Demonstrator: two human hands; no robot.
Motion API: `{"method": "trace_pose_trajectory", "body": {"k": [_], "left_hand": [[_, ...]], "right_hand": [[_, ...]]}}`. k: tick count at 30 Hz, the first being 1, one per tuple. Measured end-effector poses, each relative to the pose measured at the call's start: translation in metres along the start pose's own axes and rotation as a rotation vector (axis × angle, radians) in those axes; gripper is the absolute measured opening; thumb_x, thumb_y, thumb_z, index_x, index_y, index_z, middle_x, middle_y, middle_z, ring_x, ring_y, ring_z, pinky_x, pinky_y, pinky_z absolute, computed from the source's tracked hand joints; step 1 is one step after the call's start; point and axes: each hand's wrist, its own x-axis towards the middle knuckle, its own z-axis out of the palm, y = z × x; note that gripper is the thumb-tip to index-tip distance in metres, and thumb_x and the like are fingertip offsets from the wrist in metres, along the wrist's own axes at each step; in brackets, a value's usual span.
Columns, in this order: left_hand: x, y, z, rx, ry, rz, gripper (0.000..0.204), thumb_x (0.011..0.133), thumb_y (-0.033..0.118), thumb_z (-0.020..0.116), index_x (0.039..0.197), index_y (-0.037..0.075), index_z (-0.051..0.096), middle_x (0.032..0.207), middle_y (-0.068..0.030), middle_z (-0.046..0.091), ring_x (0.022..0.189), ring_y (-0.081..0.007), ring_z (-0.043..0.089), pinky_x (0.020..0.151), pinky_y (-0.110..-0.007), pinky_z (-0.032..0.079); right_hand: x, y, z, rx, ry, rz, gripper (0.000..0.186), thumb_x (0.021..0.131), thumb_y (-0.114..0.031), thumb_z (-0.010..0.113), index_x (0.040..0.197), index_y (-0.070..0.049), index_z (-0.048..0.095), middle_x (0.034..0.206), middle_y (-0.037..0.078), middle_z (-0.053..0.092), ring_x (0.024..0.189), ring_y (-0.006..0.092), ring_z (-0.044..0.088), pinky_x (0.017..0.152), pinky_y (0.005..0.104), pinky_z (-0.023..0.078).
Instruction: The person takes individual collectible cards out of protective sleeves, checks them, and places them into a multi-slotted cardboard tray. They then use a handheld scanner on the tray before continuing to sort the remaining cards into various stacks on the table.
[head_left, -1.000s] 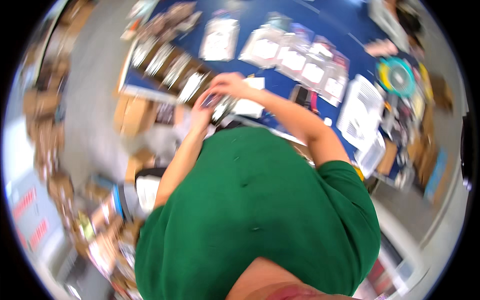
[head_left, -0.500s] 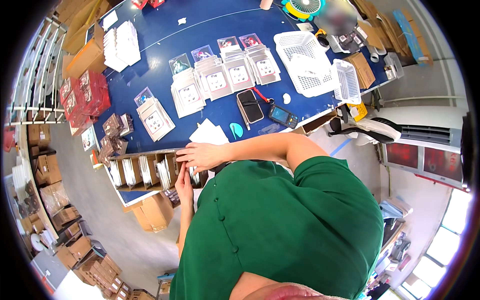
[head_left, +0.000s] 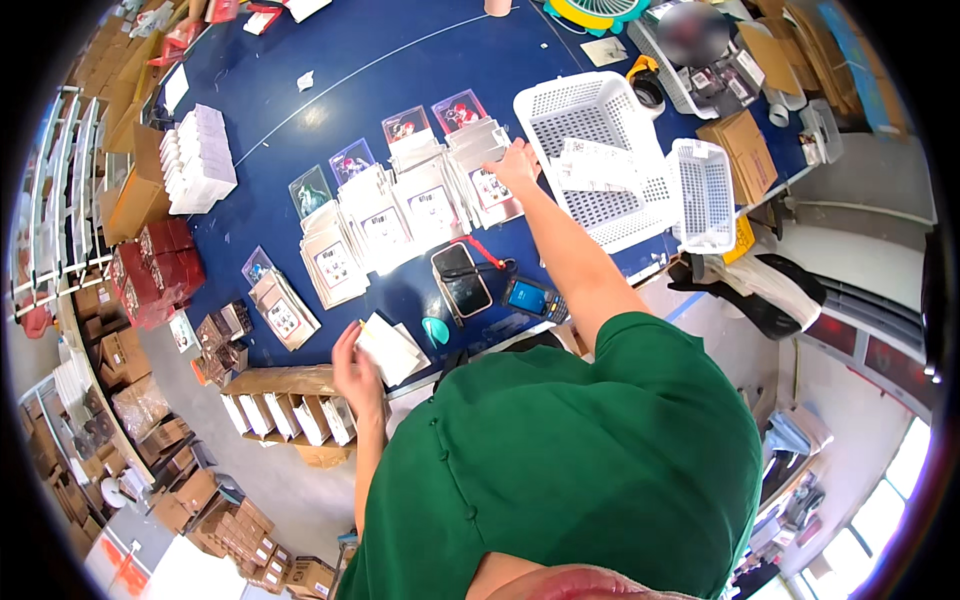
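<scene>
My left hand [head_left: 358, 378] is at the near table edge, thumb and fingers closed around the edge of a white paper packet [head_left: 384, 345]. Other loose white papers [head_left: 408, 352] lie under and beside it. My right arm reaches forward, and my right hand [head_left: 516, 166] rests on the rightmost stack of white packets [head_left: 492, 190], its fingers stretched over the upper part. Several similar stacks [head_left: 383, 228] stand in a row to its left, each with a picture card in a clear case [head_left: 460, 110] at its far end. A smaller stack [head_left: 283, 312] sits apart at left.
A cardboard divider box [head_left: 285, 380] of white packets is at the near edge. A phone [head_left: 464, 282], handheld scanner [head_left: 532, 298] and teal piece [head_left: 435, 330] lie ahead of me. White baskets [head_left: 625, 225] stand right; red wrapped boxes [head_left: 160, 270] and white stacks [head_left: 205, 165] are left.
My right hand has left the divider box and reached forward to the rightmost stack. My left hand has come up from the box to the loose papers. The view has shifted.
</scene>
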Motion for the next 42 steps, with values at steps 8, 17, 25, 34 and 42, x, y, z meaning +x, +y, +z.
{"method": "trace_pose_trajectory", "body": {"k": [8,17,25,34,42], "left_hand": [[0.113,-0.006,0.183,0.165,-0.355,0.108,0.033,0.092,0.006,0.057,0.125,0.007,0.063,0.130,-0.0171,0.060,0.117,-0.0355,0.060,0.098,-0.037,0.048],[0.168,-0.021,0.243,0.338,-0.470,0.106,0.040,0.087,0.011,0.060,0.127,0.006,0.061,0.132,-0.0173,0.058,0.117,-0.0351,0.058,0.097,-0.041,0.048],[0.256,0.041,0.249,-0.666,-0.233,-0.203,0.053,0.103,0.042,0.049,0.138,0.003,0.054,0.129,-0.0156,0.061,0.121,-0.0203,0.056,0.105,-0.035,0.040],[0.246,0.099,0.274,-0.753,-0.518,-0.124,0.048,0.101,0.035,0.055,0.130,-0.002,0.058,0.115,-0.0194,0.068,0.109,-0.0222,0.064,0.100,-0.033,0.045],[0.211,0.074,0.301,-0.632,-0.560,-0.150,0.062,0.091,0.009,0.069,0.147,0.007,0.043,0.139,-0.0147,0.054,0.128,-0.0227,0.052,0.105,-0.035,0.044]], "right_hand": [[0.030,-0.014,-0.025,-0.001,-0.291,0.087,0.097,0.057,-0.049,0.092,0.126,0.003,0.049,0.135,0.024,0.050,0.134,0.0372,0.044,0.109,0.0449,0.037],[0.024,0.005,-0.010,0.450,-0.201,-0.055,0.066,0.068,-0.028,0.088,0.116,0.005,0.058,0.105,0.022,0.070,0.100,0.0332,0.068,0.088,0.0400,0.052],[-0.039,-0.019,-0.080,0.860,-0.104,-0.342,0.027,0.079,-0.009,0.077,0.104,-0.005,0.067,0.092,0.009,0.071,0.080,0.0218,0.067,0.076,0.0329,0.049],[-0.063,0.006,-0.067,0.745,0.241,-0.419,0.046,0.074,-0.004,0.081,0.116,-0.008,0.062,0.108,0.009,0.066,0.100,0.0284,0.062,0.090,0.0377,0.045],[-0.066,0.021,-0.058,0.909,0.107,-0.315,0.062,0.074,-0.001,0.080,0.129,-0.006,0.053,0.127,0.014,0.059,0.119,0.0322,0.058,0.100,0.0383,0.047]]}}
